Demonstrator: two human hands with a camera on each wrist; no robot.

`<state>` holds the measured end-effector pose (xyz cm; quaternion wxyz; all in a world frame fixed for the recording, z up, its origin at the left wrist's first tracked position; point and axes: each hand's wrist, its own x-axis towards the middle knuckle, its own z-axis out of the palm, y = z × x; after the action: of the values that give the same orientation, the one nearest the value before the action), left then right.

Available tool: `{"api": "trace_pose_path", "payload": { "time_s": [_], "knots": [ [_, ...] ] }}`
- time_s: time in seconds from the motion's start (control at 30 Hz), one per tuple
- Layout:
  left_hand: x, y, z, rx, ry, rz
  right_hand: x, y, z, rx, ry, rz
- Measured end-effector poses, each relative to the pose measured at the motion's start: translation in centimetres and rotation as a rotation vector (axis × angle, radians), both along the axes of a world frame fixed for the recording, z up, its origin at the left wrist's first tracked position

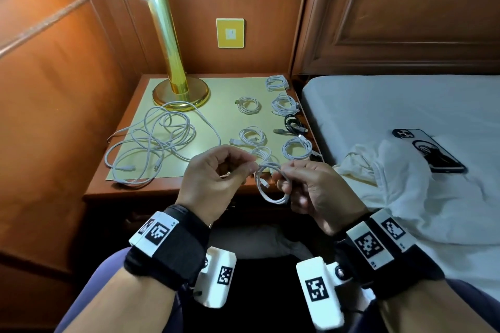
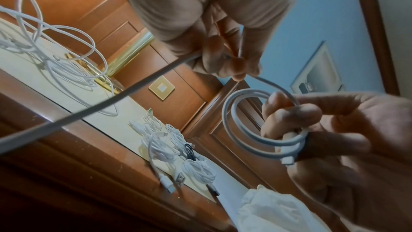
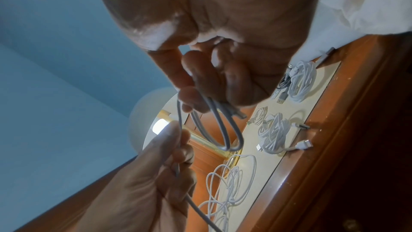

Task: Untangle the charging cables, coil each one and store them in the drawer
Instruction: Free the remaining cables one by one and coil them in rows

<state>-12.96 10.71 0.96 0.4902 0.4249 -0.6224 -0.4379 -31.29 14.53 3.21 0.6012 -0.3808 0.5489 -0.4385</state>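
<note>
White cable (image 1: 271, 189) coiled in right hand (image 1: 311, 186), left hand (image 1: 216, 178) pinching its tail; wrist view alone shows plug (image 2: 287, 160)

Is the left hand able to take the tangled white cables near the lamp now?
Probably not yet. The left hand pinches the white cable that the right hand is coiling. The tangled cables lie uncovered on the nightstand, so the way itself looks free.

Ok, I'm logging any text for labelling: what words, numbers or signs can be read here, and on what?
No word reads clearly.
Left wrist band: square black-and-white code patterns, plus a tiny mark too small to read.
Right wrist band: same patterns, tiny blurred marks.
Phone: a picture on its case, no legible text.
Wall plate: blank.
</note>
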Motion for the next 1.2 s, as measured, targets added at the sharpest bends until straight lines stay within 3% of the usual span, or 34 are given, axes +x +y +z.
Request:
{"api": "trace_pose_path", "payload": {
  "time_s": [0.37, 0.7, 0.97, 1.2],
  "knots": [
    [-0.3, -0.1, -0.4, -0.065, -0.091, 0.063, 0.3, 0.0, -1.1, -0.167, 0.319, 0.025],
    [-0.7, 0.1, -0.8, -0.152, -0.087, 0.122, 0.2, 0.1, 0.1, 0.066, -0.132, 0.06],
    [-0.6, 0.1, -1.2, 0.026, -0.058, 0.063, 0.2, 0.2, 0.2, 0.073, -0.126, 0.031],
    [-0.9, 1.0, -0.3, 0.23, 0.153, -0.045, 0.4, -0.2, 0.0, 0.048, -0.131, -0.016]
  ]
}}
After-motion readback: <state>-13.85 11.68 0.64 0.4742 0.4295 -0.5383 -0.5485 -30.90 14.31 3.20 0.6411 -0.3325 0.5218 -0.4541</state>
